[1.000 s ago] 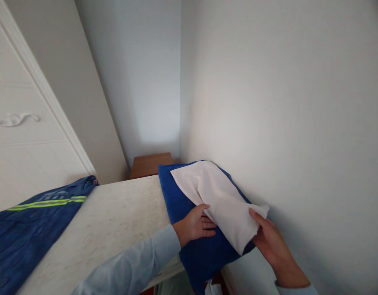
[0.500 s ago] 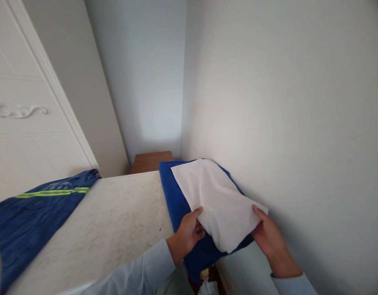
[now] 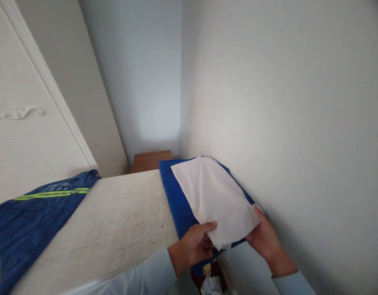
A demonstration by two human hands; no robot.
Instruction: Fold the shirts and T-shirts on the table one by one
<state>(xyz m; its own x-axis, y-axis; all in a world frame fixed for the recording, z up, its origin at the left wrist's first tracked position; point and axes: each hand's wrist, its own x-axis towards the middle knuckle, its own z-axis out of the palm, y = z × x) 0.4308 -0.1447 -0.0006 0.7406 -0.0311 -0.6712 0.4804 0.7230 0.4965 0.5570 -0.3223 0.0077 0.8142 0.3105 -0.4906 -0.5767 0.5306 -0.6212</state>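
A pale pinkish-white cloth lies over a blue cloth at the table's right side, against the wall. My left hand pinches the near left edge of the pale cloth, thumb on top and fingers curled beneath. The cloth's right edge is gripped by my right hand, with its thumb on the upper face and its fingers underneath. Some creases run down the middle of the pale cloth. Its near corner hangs past the end of the blue cloth.
A dark blue garment with yellow-green stripes lies on the left of the stained whitish surface. Behind stand a brown wooden piece and a white cabinet. The wall borders the right. White items sit below.
My left hand has moved right and slightly down along the pale cloth's near edge. The cloth's right corner is now folded or tucked in at my right hand.
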